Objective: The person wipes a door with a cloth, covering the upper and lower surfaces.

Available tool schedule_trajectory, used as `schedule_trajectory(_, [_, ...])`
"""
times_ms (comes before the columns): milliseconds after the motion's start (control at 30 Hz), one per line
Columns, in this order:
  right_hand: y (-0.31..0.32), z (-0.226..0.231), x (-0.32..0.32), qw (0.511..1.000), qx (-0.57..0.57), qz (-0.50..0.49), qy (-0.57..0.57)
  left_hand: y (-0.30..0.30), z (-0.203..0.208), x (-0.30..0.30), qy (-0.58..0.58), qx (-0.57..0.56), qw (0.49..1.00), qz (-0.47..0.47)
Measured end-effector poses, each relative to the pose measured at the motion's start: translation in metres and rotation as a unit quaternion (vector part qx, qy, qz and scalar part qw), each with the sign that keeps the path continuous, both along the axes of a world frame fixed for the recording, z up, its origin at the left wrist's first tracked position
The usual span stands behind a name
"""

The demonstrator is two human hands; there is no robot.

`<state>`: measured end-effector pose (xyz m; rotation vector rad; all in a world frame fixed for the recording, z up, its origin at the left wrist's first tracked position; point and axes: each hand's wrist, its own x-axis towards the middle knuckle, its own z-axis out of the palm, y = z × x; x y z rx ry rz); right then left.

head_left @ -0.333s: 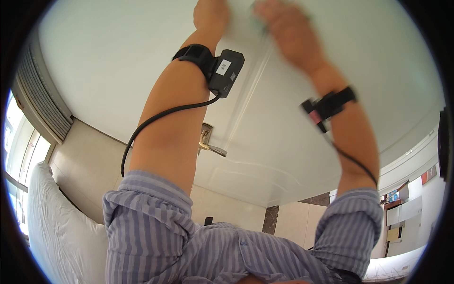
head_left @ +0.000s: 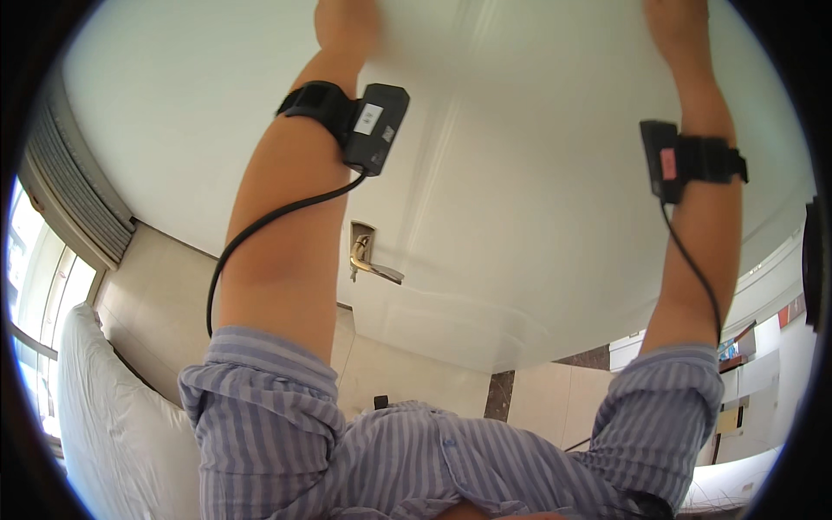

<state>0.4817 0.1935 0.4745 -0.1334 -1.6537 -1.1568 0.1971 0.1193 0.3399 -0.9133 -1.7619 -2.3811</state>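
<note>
Both my arms reach up across a white door (head_left: 520, 217). My left hand (head_left: 347, 24) is at the top, left of the door's raised vertical moulding; its fingers are blurred and cut off by the picture's upper edge. Further right, my right hand (head_left: 680, 30) is over the door near the top right, with its fingers also out of the picture. Whether either hand holds anything does not show. Each forearm wears a black strapped device with a cable. A metal lever handle (head_left: 374, 260) sits on the door beside my left forearm.
At the lower left lies pale bedding (head_left: 117, 407), with a bright window (head_left: 43, 277) and a grey ribbed curtain or panel (head_left: 82, 173) beyond it. Below the door shows a tiled floor (head_left: 416, 373) with a dark strip. Shelves (head_left: 737, 407) stand at the far right.
My right hand has swept right, away from the left hand; a blurred pale greenish thing showed at its fingers before. My left hand has shifted slightly left.
</note>
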Motion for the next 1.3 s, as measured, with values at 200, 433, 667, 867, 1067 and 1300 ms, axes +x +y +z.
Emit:
schedule_trajectory(200, [-0.008,-0.197,-0.005,0.975,-0.146,-0.069,-0.152,-0.008,-0.006,-0.016,0.03,0.011,0.998,0.058])
schedule_trajectory(433, [-0.019,-0.399,0.034,0.872,-0.192,-0.114,-0.435,-0.008,-0.001,-0.003,0.02,-0.009,0.999,0.029])
schedule_trajectory(667, [-0.013,-0.311,0.054,0.912,-0.158,-0.085,-0.368,-0.016,0.001,-0.016,0.026,-0.003,0.999,0.042])
schedule_trajectory(867, [0.01,-0.168,0.099,0.976,-0.13,-0.083,-0.15,0.0,-0.007,-0.007,0.028,0.041,0.996,0.067])
schedule_trajectory(1067, [0.027,-0.082,0.145,0.996,-0.078,-0.033,0.002,-0.012,0.004,0.015,-0.041,0.039,0.998,-0.001])
schedule_trajectory(1300, [0.03,-0.145,0.135,0.992,-0.124,-0.03,0.013,-0.009,0.002,0.002,-0.003,0.028,0.998,0.05])
